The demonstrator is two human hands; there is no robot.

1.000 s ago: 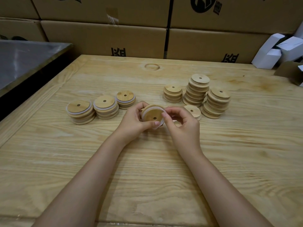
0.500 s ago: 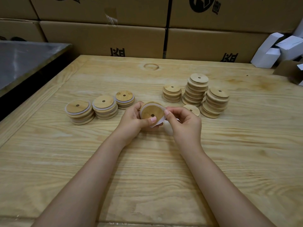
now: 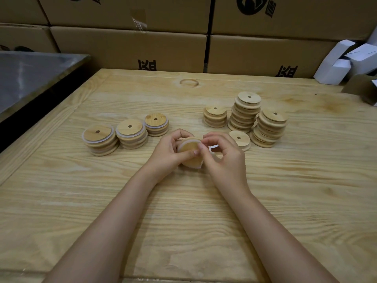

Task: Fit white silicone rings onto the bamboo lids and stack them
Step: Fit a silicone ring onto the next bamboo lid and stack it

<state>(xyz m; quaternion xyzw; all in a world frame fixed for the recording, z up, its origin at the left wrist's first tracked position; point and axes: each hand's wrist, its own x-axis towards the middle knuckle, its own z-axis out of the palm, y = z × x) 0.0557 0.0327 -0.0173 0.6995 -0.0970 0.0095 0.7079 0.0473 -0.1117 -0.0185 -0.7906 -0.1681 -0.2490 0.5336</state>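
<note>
Right around the middle of the bench (image 3: 183,211), both hands are working on one lid (image 3: 188,149). The left hand (image 3: 169,152) is gripping it from the left with the thumb lying across its face, and the right hand (image 3: 226,158) is pinching the white ring (image 3: 199,165) at the lid's right edge. The ring is looking partly on, but I can't tell how far. Toward the left edge, three short stacks of ringed lids (image 3: 131,133) are sitting in a row. Toward the right edge, taller stacks of bare lids (image 3: 245,111) are standing close together, with a low little pile (image 3: 239,139) just in front. Cardboard boxes (image 3: 130,50) are lining the far edge.
</note>
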